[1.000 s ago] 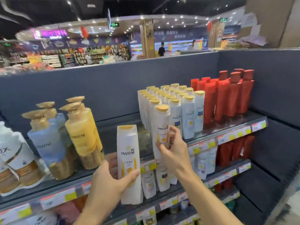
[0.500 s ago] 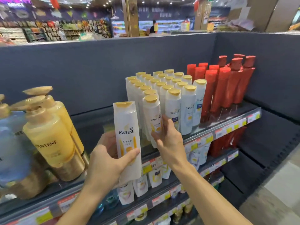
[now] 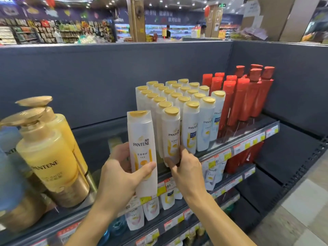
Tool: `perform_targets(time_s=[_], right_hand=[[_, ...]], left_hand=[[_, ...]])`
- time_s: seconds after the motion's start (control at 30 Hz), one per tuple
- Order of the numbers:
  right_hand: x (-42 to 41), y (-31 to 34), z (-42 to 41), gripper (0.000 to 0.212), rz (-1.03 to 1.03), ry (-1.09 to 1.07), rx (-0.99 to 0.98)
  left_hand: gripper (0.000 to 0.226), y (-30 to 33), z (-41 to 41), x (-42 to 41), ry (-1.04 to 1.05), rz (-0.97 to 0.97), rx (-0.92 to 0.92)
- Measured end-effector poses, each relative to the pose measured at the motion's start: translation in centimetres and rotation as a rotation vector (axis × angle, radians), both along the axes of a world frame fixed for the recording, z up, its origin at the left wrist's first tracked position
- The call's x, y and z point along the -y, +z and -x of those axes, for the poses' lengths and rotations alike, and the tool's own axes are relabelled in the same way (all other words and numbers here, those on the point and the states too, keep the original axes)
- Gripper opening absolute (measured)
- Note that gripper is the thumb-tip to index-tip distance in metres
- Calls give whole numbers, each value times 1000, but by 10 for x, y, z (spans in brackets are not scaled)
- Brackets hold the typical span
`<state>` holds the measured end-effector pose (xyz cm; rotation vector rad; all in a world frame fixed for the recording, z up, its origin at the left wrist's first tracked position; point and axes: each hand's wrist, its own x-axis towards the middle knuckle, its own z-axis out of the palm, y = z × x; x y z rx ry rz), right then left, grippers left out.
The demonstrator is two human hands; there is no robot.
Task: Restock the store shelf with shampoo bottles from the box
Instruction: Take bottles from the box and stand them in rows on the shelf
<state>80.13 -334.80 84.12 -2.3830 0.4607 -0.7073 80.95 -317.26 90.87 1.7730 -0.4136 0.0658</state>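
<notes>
My left hand (image 3: 120,176) grips a white Pantene shampoo bottle (image 3: 142,142) with a gold cap, upright, in front of the top shelf's (image 3: 236,148) edge. My right hand (image 3: 186,167) holds the base of the front bottle (image 3: 171,134) in the leftmost row of white gold-capped bottles (image 3: 179,96) standing on that shelf. The held bottle is just left of this block. The box is not in view.
Large yellow pump bottles (image 3: 51,157) stand at the left of the shelf, with a bare gap between them and the white block. Red bottles (image 3: 245,96) stand at the right. Lower shelves (image 3: 230,181) hold more small bottles. A dark back panel (image 3: 106,77) rises behind.
The view has shifted closer to the shelf. My left hand has brought its bottle up nearer the white block. My right hand has stayed on the front bottle's base.
</notes>
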Motion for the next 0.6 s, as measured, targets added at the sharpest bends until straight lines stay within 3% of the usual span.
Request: perform_targets(time_s=[0.6], right_hand=[[-9,8,-6,41,60,-78,-27]], left_hand=[[57,-4,-5,2,4,3,25]])
